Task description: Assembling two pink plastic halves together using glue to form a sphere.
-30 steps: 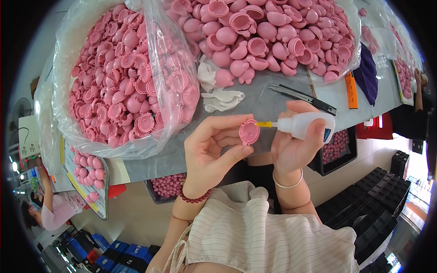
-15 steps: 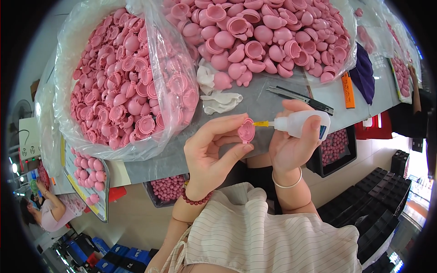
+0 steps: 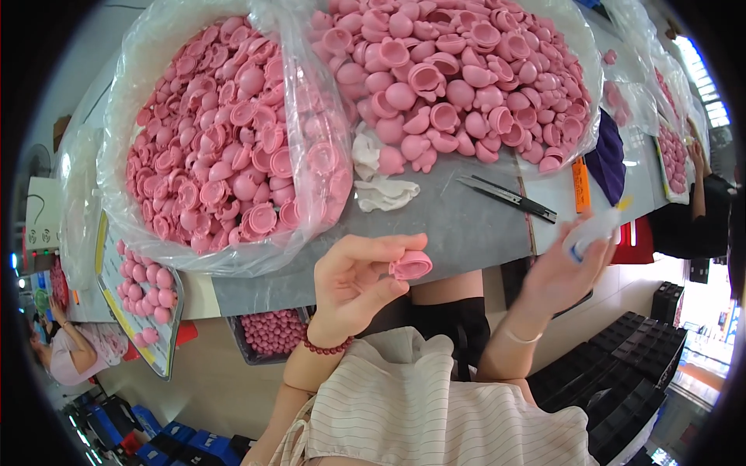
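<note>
A small pink plastic half-shell [image 3: 411,266] is pinched between the thumb and fingers of my left hand [image 3: 353,276], above the table's front edge. Its hollow side faces toward me. My right hand [image 3: 561,268], somewhat blurred, is off to the right and wrapped round a white glue bottle [image 3: 597,234]. The bottle's yellow tip points up and away from me. Left and ahead of my hands, a clear plastic bag [image 3: 124,210] holds a heap of pink shell parts [image 3: 217,147]. A second heap of rounded pink shells [image 3: 458,85] lies at the far side.
On the grey table [image 3: 458,233] lie a box cutter [image 3: 509,199], crumpled white cloths [image 3: 386,193], an orange strip [image 3: 580,186] and a purple cloth [image 3: 606,159]. A tray of pink balls [image 3: 148,287] stands left; a dark bin [image 3: 272,334] sits below the edge. Other people work at both sides.
My right hand has carried the glue bottle away from the shell to the right and turned its tip outward. My left hand has lowered and tilted the shell.
</note>
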The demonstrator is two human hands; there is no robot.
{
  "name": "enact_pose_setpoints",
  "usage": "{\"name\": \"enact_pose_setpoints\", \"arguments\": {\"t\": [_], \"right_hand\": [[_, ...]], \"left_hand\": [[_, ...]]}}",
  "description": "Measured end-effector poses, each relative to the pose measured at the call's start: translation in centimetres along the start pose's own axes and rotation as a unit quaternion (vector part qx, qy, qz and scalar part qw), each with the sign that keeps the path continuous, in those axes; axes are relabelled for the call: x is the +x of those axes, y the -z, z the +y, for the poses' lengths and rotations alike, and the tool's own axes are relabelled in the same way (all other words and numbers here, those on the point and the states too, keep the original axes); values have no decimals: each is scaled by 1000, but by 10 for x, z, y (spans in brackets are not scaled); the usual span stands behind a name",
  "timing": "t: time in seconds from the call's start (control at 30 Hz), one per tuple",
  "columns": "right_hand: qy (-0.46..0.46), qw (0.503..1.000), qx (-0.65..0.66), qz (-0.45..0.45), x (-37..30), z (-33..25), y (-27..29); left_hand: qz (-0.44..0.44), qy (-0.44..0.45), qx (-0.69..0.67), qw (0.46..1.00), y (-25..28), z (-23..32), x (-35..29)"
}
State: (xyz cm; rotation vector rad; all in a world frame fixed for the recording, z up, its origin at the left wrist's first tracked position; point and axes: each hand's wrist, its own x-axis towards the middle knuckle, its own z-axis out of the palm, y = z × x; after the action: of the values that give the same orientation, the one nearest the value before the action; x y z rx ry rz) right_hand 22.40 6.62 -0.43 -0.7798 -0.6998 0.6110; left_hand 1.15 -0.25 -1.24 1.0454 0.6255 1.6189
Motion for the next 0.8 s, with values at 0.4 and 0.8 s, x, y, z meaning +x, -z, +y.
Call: {"name": "enact_pose_setpoints", "arguments": {"t": [0.4, 0.8], "right_hand": [[9, 914, -399, -70, 97, 5, 66], [238, 746, -488, -384, 71, -6, -27]], "left_hand": [[-37, 51, -291, 955, 14, -2, 2], [-16, 94, -115, 989, 7, -1, 7]]}}
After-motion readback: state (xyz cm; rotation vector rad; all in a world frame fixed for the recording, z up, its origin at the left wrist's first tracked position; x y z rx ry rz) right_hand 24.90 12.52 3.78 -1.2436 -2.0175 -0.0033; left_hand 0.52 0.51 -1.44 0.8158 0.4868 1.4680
